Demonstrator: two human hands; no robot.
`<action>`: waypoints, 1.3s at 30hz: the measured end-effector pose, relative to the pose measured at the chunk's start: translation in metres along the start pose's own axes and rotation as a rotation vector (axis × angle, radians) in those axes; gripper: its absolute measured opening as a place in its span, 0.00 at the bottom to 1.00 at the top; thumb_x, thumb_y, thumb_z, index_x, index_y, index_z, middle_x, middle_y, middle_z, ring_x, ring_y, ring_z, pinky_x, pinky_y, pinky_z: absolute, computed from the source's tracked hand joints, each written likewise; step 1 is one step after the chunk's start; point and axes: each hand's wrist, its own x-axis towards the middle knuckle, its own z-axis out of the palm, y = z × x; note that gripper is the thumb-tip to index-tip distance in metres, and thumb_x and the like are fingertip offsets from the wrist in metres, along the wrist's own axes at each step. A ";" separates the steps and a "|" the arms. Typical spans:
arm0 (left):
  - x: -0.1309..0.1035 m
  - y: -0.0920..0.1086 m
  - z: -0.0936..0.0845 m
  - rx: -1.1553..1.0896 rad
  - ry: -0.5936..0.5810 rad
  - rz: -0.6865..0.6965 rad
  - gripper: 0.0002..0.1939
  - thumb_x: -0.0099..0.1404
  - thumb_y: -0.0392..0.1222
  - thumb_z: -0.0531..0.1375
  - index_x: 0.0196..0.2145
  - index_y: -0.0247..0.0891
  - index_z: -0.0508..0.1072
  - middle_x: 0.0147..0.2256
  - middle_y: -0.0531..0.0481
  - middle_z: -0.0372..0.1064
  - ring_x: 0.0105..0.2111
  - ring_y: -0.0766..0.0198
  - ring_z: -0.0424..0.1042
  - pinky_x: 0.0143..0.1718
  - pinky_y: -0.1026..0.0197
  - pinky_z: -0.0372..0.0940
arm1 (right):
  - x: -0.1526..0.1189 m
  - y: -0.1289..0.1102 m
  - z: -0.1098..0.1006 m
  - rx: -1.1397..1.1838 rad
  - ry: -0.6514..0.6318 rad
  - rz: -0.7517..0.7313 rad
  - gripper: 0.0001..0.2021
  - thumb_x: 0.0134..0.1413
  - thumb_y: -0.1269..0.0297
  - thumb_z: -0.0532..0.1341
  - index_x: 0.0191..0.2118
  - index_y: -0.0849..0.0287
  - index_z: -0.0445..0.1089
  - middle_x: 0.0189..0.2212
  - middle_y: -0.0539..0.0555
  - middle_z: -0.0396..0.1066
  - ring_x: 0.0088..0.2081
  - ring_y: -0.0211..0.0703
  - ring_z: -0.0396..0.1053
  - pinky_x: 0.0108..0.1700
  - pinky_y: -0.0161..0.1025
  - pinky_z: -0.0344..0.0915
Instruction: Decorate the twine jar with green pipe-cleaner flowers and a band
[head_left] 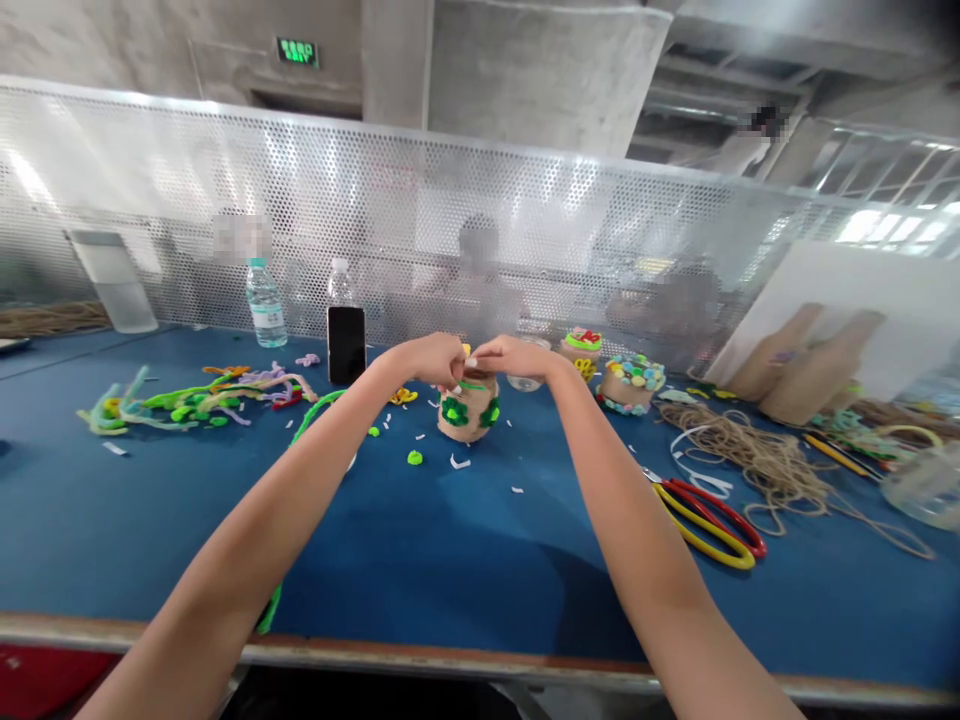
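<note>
A small twine-wrapped jar (463,428) with dark green pipe-cleaner flowers stands upright near the middle of the blue table. My left hand (437,358) is closed at its upper left rim, fingers pinched on a bright green pipe cleaner (471,386). From the right, my right hand (513,355) reaches over the jar's top, its fingertips meeting those of the left; what they hold, if anything, is too small to tell. A green strand (311,410) also runs down beside my left forearm.
Scissors (712,525) and tangled twine (742,450) lie at the right. Colourful pipe cleaners (195,400) are at the left. A phone (346,344), a water bottle (267,308) and a decorated jar (628,385) stand at the back.
</note>
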 end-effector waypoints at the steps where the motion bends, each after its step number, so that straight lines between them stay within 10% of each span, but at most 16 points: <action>1: -0.001 0.001 0.000 0.002 -0.017 0.000 0.03 0.47 0.34 0.59 0.23 0.33 0.72 0.23 0.49 0.69 0.25 0.65 0.66 0.27 0.65 0.55 | -0.001 -0.002 -0.002 -0.002 -0.033 0.003 0.14 0.52 0.56 0.54 0.31 0.61 0.70 0.28 0.51 0.68 0.28 0.37 0.61 0.31 0.35 0.55; 15: -0.027 -0.005 -0.030 0.037 -0.097 -0.078 0.04 0.48 0.35 0.58 0.23 0.34 0.71 0.23 0.48 0.71 0.25 0.63 0.69 0.24 0.66 0.54 | 0.010 -0.015 0.008 -0.145 -0.224 0.017 0.14 0.50 0.64 0.59 0.18 0.60 0.60 0.16 0.44 0.51 0.20 0.32 0.46 0.24 0.35 0.44; 26: -0.015 0.008 -0.011 0.061 -0.087 -0.016 0.06 0.47 0.33 0.56 0.24 0.33 0.72 0.23 0.49 0.70 0.24 0.65 0.66 0.24 0.65 0.53 | -0.009 -0.023 -0.010 -0.088 -0.177 0.041 0.12 0.49 0.59 0.60 0.38 0.60 0.72 0.35 0.52 0.71 0.34 0.39 0.65 0.33 0.34 0.57; 39: -0.008 0.011 -0.001 0.040 -0.040 -0.062 0.04 0.47 0.33 0.56 0.18 0.34 0.67 0.19 0.49 0.66 0.22 0.65 0.64 0.24 0.63 0.52 | 0.006 -0.024 0.002 -0.174 -0.188 0.042 0.06 0.43 0.75 0.58 0.20 0.62 0.65 0.16 0.44 0.57 0.21 0.33 0.50 0.25 0.35 0.47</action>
